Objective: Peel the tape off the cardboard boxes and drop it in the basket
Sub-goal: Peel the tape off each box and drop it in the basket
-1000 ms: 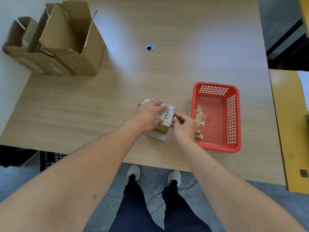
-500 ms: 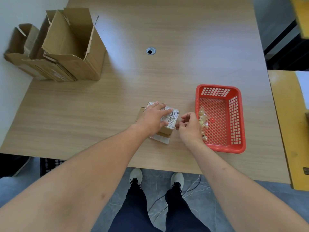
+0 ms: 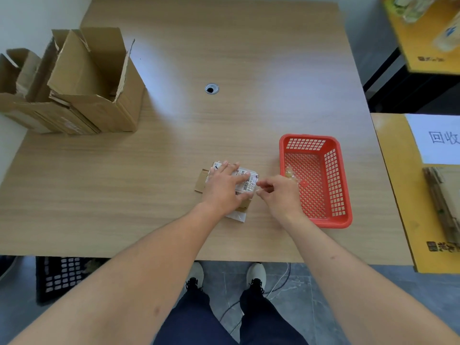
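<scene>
At frame centre, the left hand (image 3: 225, 189) presses flat, fingers straight, on a small labelled box (image 3: 245, 181). The right hand (image 3: 282, 195) pinches at its edge; whether it grips tape is unclear.

A wide wood-grain surface (image 3: 174, 150) fills the scene, with a round cable hole (image 3: 211, 88) toward its far middle. A pale wall (image 3: 29, 16) stands at far left. Below the near edge lies grey tiled floor (image 3: 348, 295), with a black crate (image 3: 62, 275) at left. Yellow furniture (image 3: 408, 220) stands to the right, bearing a white paper sign (image 3: 435, 138).
</scene>
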Demonstrator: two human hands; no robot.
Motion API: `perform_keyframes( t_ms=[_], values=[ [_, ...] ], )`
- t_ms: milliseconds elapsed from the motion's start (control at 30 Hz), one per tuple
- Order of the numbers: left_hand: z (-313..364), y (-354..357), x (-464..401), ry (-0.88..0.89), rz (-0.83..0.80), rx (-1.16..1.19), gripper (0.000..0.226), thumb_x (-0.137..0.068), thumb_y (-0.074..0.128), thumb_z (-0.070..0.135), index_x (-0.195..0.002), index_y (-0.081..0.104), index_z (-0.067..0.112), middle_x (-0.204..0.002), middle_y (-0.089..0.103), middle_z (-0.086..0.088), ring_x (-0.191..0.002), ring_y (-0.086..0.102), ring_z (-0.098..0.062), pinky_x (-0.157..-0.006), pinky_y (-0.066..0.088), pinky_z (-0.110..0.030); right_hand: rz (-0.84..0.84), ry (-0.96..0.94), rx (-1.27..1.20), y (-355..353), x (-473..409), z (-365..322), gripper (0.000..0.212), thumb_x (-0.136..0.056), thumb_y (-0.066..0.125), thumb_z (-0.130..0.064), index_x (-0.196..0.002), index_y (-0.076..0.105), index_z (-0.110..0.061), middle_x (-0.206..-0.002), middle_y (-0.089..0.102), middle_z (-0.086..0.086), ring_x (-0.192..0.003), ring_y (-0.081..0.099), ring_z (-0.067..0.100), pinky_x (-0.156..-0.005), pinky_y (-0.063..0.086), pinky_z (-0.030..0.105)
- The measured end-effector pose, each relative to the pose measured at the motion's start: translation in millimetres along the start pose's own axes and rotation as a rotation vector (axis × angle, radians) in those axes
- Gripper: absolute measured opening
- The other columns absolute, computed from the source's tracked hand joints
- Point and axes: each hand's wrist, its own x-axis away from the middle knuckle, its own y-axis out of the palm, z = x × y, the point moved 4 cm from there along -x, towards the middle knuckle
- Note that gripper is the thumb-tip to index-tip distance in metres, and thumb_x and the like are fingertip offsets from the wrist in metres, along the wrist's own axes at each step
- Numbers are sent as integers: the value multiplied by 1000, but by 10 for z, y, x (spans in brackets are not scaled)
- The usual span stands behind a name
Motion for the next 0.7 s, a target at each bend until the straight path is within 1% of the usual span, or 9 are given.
perform_keyframes(
  t_ms=[67,133,233,333,400,467,533,633,700],
  values=[
    [-5,29,-12,-8,19,12,59,-88,70,58,-141,58,38,-162,35,4,-155,14,-21,-125,4,-46,24,-60,184,-17,9,-61,18,-91,74,-18,-109,79,-20,-98,75,4,-93,67,26,-85,54,42],
    [-18,32,-22,-6,14,11,59,-87,71,58,-141,58,39,-162,35,5,-155,14,-20,-126,1,-45,25,-73,318,-36,17,-112,15,-96,68,-24,-106,79,-25,-97,74,3,-96,64,30,-80,54,43],
    [-50,-13,-46,29,-14,-7,60,-85,72,59,-141,57,41,-163,33,7,-155,14,-19,-126,-1,-42,-1,-115,369,-47,17,-166,17,-97,63,-18,-99,79,-21,-92,70,4,-91,63,31,-70,51,38],
    [-46,-61,-85,47,-52,-67,61,-85,71,61,-141,56,43,-163,32,10,-155,14,-17,-127,4,-44,2,-175,445,-37,52,-228,18,-95,61,-9,-95,78,-13,-88,64,7,-82,63,33,-61,39,32],
    [-13,-66,-98,36,-68,-107,60,-87,69,62,-142,54,44,-163,31,10,-155,13,-17,-127,3,-45,19,-181,467,-27,88,-263,16,-93,62,-5,-90,76,-10,-85,61,8,-76,61,34,-59,34,31],
    [10,-56,-95,28,-75,-130,59,-88,67,62,-143,53,45,-164,30,9,-156,12,-18,-126,1,-47,34,-160,467,-1,113,-296,14,-92,61,-6,-86,73,-9,-82,56,5,-73,60,34,-59,32,31],
    [8,-48,-85,34,-75,-129,58,-89,65,61,-144,52,45,-165,28,8,-156,10,-18,-126,1,-49,32,-130,438,36,123,-317,14,-93,62,-11,-87,74,-11,-83,55,3,-77,61,32,-63,34,32],
    [-16,-39,-64,59,-64,-123,58,-91,63,61,-145,51,44,-165,26,8,-156,8,-19,-126,1,-49,35,-58,343,58,138,-314,14,-93,65,-15,-97,79,-16,-92,66,2,-87,64,27,-73,36,29],
    [-35,-24,-47,80,-56,-119,59,-91,61,62,-146,50,44,-166,25,7,-157,7,-20,-127,2,-49,35,3,241,38,138,-300,14,-91,67,-15,-97,80,-18,-95,73,0,-91,65,21,-77,37,25]
  ],
)
